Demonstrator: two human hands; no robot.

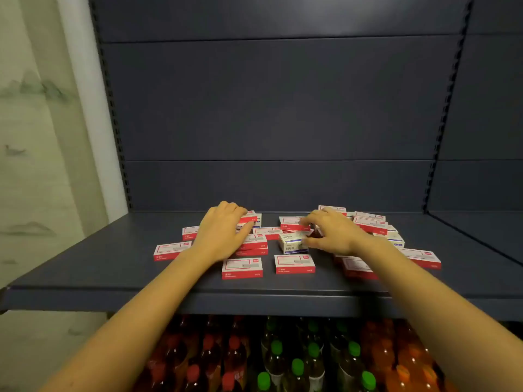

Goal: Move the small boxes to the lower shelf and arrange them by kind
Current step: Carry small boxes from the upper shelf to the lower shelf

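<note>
Head view shows your two hands reaching onto the dark shelf (85, 267) where the small boxes lie scattered across the middle of the frame. Your left hand (223, 233) is laid over a red-and-white box (249, 219) at centre left, fingers curled around its far edge and thumb at its near side, so it looks to be gripping that one. Your right hand (331, 233) is right of centre, with its fingertips pinched on the taller white box with blue print (293, 243), which stands higher than the flat ones around it. To do this step well, lift one box per hand cleanly upward rather than dragging, since neighbours touch or overlap and would slide. Keep the red kind in one hand and the blue kind in the other, so sorting begins at the pick. Below the shelf edge, at the bottom of the frame, you can see only bottles (277, 360) with red and green caps; the spot meant for the boxes is not shown, so check it before lowering. By my count about fifteen red-and-white boxes are visible, some partly hidden under your hands and forearms, so the true figure may be higher. At least two blue-printed ones show: yours, and another (394, 240) right of centre beyond your wrist.
</note>
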